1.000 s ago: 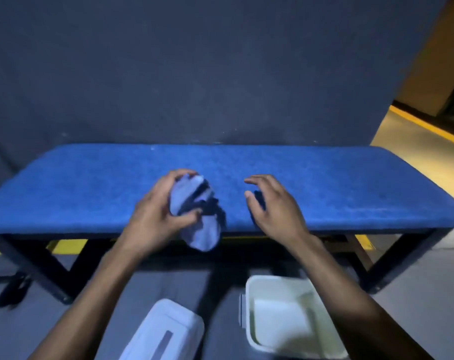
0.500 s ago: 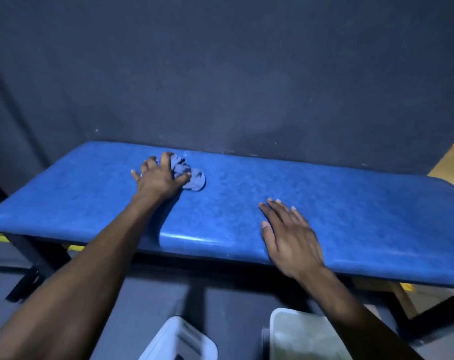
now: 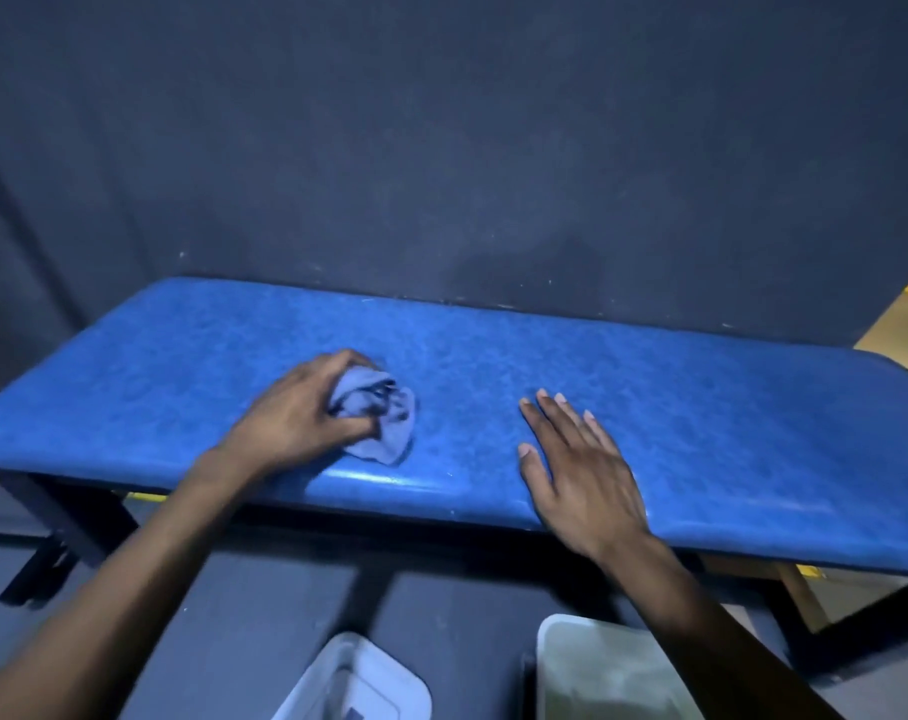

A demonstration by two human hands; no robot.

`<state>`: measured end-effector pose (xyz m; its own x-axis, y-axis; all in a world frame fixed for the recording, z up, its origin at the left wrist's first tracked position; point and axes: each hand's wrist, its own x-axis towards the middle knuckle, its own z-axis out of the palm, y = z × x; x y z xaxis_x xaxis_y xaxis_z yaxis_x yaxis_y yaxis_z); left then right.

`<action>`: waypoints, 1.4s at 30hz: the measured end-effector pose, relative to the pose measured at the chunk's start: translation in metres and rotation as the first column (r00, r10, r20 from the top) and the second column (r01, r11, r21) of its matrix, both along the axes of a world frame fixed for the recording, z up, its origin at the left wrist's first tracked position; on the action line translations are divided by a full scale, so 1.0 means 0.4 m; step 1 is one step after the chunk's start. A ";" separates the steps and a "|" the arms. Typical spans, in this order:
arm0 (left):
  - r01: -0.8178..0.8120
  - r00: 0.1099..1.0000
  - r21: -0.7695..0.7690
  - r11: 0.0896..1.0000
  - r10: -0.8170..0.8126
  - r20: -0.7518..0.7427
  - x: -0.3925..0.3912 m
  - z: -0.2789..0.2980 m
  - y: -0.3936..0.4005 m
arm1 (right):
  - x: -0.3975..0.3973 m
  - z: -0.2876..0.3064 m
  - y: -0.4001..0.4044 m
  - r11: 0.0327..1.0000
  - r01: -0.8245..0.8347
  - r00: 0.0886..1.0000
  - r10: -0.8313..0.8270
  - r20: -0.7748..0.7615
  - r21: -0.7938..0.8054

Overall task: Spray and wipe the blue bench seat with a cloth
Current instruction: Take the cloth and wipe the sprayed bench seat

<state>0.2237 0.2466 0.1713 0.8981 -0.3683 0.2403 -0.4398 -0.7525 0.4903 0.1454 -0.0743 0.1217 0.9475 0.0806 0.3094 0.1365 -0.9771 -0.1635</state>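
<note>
The blue padded bench seat (image 3: 701, 407) runs across the middle of the view against a dark wall. My left hand (image 3: 296, 418) presses a crumpled light-blue cloth (image 3: 384, 418) onto the seat, left of centre and near the front edge. The fingers are closed around the cloth. My right hand (image 3: 576, 470) lies flat on the seat to the right, fingers spread and palm down, holding nothing. No spray bottle shows.
A white open box (image 3: 597, 667) and its white lid (image 3: 358, 683) sit on the grey floor below the bench's front edge. Dark metal bench legs (image 3: 62, 522) stand at left and right. A dark wall (image 3: 441, 148) backs the bench.
My left hand has dragged the cloth from the back of the seat toward the front edge. My right hand stays flat in about the same place.
</note>
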 end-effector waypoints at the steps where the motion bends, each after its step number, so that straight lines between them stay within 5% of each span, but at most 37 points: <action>1: -0.050 0.999 -0.001 0.999 0.050 0.002 0.029 -0.001 0.037 | -0.001 0.002 0.000 1.000 -0.002 1.000 0.002 -0.010 0.010; 5: -0.322 0.947 -0.011 0.947 0.321 -0.019 0.207 0.008 0.055 | -0.002 0.008 0.003 0.999 0.003 0.999 -0.002 -0.032 0.037; 7: -0.333 0.941 -0.033 0.942 0.330 -0.068 0.250 0.015 -0.020 | -0.003 0.008 0.006 0.999 0.000 0.999 0.001 -0.032 0.040; 12: 0.014 0.999 0.010 1.000 -0.014 -0.049 0.118 0.026 -0.217 | -0.007 0.014 0.003 1.000 -0.006 0.999 0.007 -0.034 0.021; 17: 0.168 0.985 0.042 0.985 -0.167 -0.029 -0.060 0.004 -0.091 | -0.009 0.010 0.008 1.000 -0.012 1.000 0.012 -0.022 0.025; 27: -0.379 0.921 0.046 0.924 0.381 -0.076 0.426 -0.011 -0.037 | -0.002 0.000 0.004 1.000 0.000 1.000 0.000 0.014 -0.005; 31: -0.168 0.982 0.097 0.981 0.175 -0.066 0.430 0.018 -0.129 | -0.002 0.002 0.002 1.000 -0.008 1.000 0.008 0.023 -0.010; 37: 0.202 0.979 0.067 0.977 -0.202 -0.001 0.103 -0.003 -0.021 | -0.006 0.000 0.007 1.000 0.002 1.000 -0.001 0.031 -0.016; 42: -0.074 0.996 0.026 0.997 0.073 0.056 0.183 -0.007 0.157 | -0.007 -0.002 0.009 0.999 0.009 0.999 -0.008 0.032 -0.033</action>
